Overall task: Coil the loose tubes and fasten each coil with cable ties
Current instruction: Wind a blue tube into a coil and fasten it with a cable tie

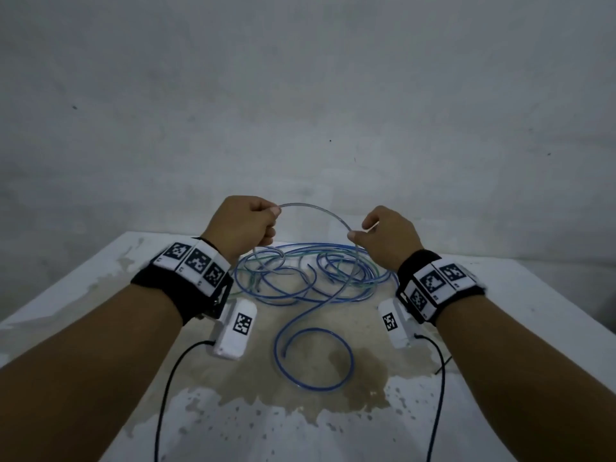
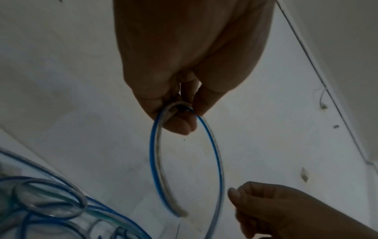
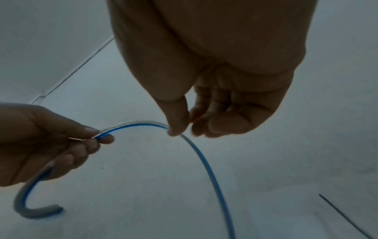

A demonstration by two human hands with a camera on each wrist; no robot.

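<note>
Fingers of the left hand [image 1: 243, 221] curled round a clear tube with a blue stripe [image 1: 320, 211], thumb pressing it against the forefinger; the right hand [image 1: 386, 235] pinched the same tube between thumb and forefinger, its other fingers loosely curled. Between the 2 hands the tube arched above the table [image 1: 500, 378]. Its short free end hung below the left fist, blurred in the left wrist view [image 2: 180, 213]. Beneath lay a tangle of loose tubes [image 1: 313, 275], blue, greenish and clear; their number could not be told, so overlapped were they. 1 blue loop [image 1: 313, 358] curled nearer the person. A thin dark strip [image 3: 347, 216] lay on the table, its far end cut off.
</note>
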